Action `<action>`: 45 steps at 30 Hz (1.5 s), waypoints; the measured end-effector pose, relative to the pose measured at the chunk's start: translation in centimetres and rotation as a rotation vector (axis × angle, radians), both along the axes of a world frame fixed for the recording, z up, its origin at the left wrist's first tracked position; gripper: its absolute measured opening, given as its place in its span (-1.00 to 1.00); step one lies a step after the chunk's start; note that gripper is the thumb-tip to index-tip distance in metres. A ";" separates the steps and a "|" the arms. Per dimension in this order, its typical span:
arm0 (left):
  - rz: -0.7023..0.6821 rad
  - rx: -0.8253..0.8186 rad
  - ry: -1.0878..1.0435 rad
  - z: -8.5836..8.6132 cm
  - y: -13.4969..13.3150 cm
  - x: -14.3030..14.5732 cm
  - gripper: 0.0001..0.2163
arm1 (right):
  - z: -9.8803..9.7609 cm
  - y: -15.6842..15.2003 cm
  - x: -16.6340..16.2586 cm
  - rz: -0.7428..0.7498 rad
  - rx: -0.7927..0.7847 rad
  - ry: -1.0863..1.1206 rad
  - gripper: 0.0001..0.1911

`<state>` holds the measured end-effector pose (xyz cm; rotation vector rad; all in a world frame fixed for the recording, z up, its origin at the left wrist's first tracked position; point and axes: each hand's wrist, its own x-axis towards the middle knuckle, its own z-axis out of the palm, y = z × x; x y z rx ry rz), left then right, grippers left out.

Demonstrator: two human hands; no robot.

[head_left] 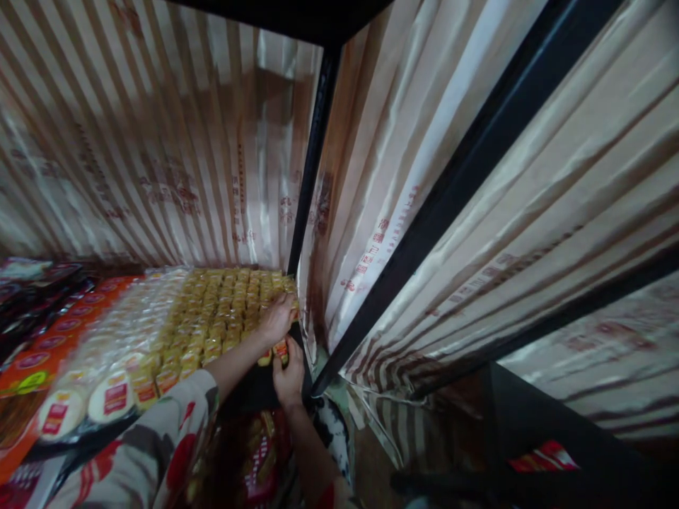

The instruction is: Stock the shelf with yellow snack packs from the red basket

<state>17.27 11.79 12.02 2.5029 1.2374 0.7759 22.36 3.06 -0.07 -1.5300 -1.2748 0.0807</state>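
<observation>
Small yellow snack packets (pixel 212 304) in clear wrap stand in tight rows on a dark shelf at the lower left. My left hand (pixel 279 318) reaches over the right end of these rows, its fingers curled down on a yellow packet at the corner. Just below it, my right hand (pixel 290 378) is closed round a small snack packet with a red label (pixel 281 349), thumb on one side and fingers on the other. Dim light and blur hide the fingertips in part.
Left of the yellow rows lie white round packets (pixel 111 396), an orange printed pack (pixel 68 318) and dark packs. Pleated printed sheeting (pixel 159 141) hangs behind. Black posts (pixel 315 155) and a slanting bar (pixel 424 212) border the right. Red packs (pixel 259 459) sit below my arms.
</observation>
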 end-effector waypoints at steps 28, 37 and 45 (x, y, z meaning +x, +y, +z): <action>0.030 0.159 0.311 -1.4 2.3 3.2 -0.77 | 0.0 -0.1 0.2 -0.003 -0.034 0.015 -0.59; 0.028 0.138 0.248 -1.6 2.5 3.1 -0.77 | 0.0 0.0 0.2 0.004 -0.020 0.011 -0.60; 0.047 0.172 0.293 -1.4 2.2 2.8 -0.73 | 0.3 0.0 0.1 -0.008 -0.032 0.006 -0.56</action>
